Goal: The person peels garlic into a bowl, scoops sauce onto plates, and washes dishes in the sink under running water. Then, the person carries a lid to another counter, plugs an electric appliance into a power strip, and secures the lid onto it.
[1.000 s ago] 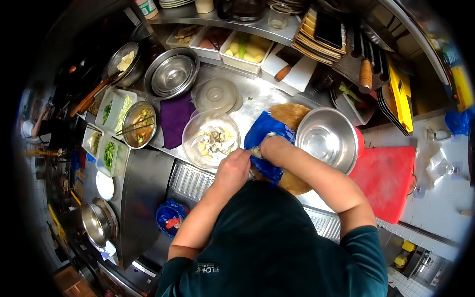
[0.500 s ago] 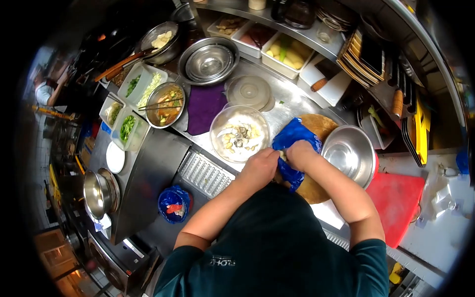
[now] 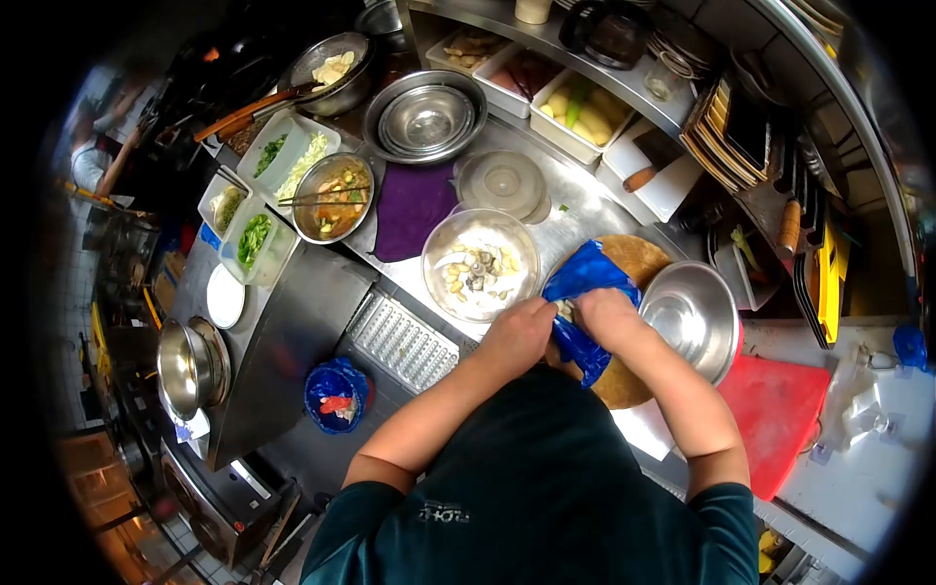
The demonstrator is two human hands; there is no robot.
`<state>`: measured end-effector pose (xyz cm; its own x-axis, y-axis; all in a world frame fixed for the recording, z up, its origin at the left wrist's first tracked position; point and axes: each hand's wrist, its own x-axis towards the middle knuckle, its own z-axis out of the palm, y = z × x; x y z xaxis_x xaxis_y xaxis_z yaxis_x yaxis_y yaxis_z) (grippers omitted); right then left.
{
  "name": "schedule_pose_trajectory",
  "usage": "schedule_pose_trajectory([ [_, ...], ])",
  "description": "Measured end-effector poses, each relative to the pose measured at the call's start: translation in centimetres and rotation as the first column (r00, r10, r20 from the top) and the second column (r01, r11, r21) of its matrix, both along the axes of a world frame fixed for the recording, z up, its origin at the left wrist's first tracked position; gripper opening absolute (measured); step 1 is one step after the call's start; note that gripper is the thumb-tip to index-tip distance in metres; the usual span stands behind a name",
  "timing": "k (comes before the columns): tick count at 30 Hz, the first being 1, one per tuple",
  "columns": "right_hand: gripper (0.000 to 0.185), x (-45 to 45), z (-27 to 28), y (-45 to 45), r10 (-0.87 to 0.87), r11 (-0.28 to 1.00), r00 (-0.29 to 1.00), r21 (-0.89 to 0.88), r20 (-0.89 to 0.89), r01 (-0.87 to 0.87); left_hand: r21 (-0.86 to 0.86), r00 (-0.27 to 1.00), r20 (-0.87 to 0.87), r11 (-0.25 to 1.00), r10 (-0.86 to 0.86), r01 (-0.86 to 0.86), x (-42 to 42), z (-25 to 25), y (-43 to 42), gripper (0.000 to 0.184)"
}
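Note:
A blue plastic bag (image 3: 585, 273) lies over a round wooden board (image 3: 634, 258), its mouth facing me with pale pieces showing inside. My left hand (image 3: 520, 334) is closed at the bag's left edge, fingers pinched on it. At the bag's opening is my right hand (image 3: 606, 317), its fingertips hidden in the plastic. Just left of the bag stands a clear round container (image 3: 481, 219) holding pale and dark pieces around a central hub with a curved blade. A steel bowl (image 3: 690, 317) rests against the board's right side.
A red cutting board (image 3: 780, 419) lies at the right. Stacked steel bowls (image 3: 424, 117), a purple cloth (image 3: 411, 214) and a bowl with chopsticks (image 3: 332, 198) are at the back left. A blue-lined bin (image 3: 336, 390) stands lower left. A person (image 3: 93, 161) is at the far left.
The view has swung, so the counter items appear further right. My right hand has drawn back from deep in the bag to its opening. My left hand stays at the bag's edge.

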<state>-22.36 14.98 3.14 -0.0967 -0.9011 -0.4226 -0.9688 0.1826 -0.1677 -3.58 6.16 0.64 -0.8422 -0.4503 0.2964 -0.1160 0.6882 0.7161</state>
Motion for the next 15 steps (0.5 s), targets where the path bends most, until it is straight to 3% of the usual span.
schedule_pose_trajectory([
  [4, 0.016, -0.5, 1.3, 1.5, 0.004, 0.951, 0.977, -0.303, 0.215, 0.063, 0.014, 1.0, 0.021, 1.0, -0.01, 0.009, -0.1, 0.5, -0.1, 0.019],
  [8, 0.019, -1.6, 2.3, 2.6, 0.027, 0.872, 0.901, -0.45, 0.433, 0.19, 0.023, 1.0, -0.013, 1.0, -0.017, 0.017, -0.2, 0.7, -0.2, 0.02],
  [11, 0.019, -2.6, 4.7, 3.0, -0.224, 0.907, 0.704, -0.12, 0.674, 0.404, 0.053, 1.0, -0.026, 0.999, 0.001, 0.0, -0.1, 0.7, -0.1, 0.022],
  [12, 0.016, -2.9, 5.0, 3.0, -0.209, 0.903, 0.683, -0.13, 0.699, 0.41, 0.056, 1.0, -0.01, 0.998, 0.002, -0.002, -0.1, 0.5, -0.1, 0.022],
  [15, 0.012, -3.4, 7.1, 2.5, -0.468, 0.82, 0.48, 0.162, 0.742, 0.549, 0.067, 0.998, -0.056, 0.998, 0.009, -0.005, -0.1, 0.1, 0.3, 0.022],
])
